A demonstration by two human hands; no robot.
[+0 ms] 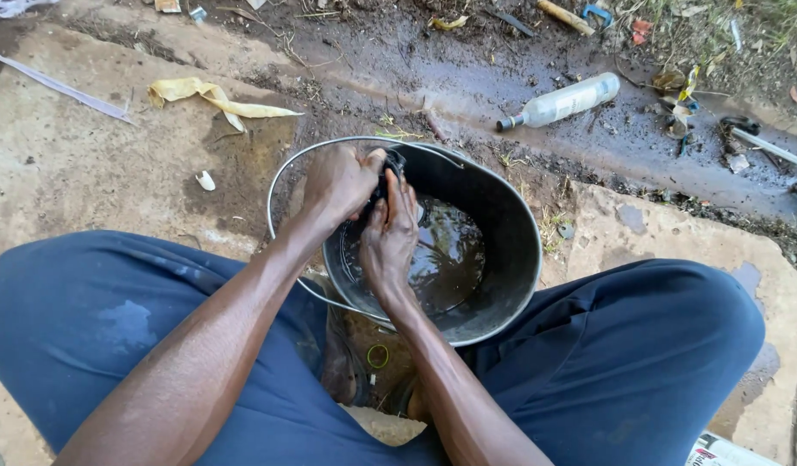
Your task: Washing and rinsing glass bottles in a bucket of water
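Observation:
A black bucket [511,224] with dark water in it stands on the ground between my knees, its wire handle [282,173] lying down on the left. My left hand [340,183] is closed around a small dark object [390,166] over the bucket's near-left rim. My right hand [388,235] presses against the same object from below, fingers pointing up. Most of the object is hidden by both hands, so its kind is unclear.
I sit on worn concrete slabs with blue trousers [640,362] at both sides. Beyond the bucket runs a muddy wet channel with a clear plastic bottle [561,102], a yellow peel-like strip [210,95], a blue clip [597,12] and scattered litter.

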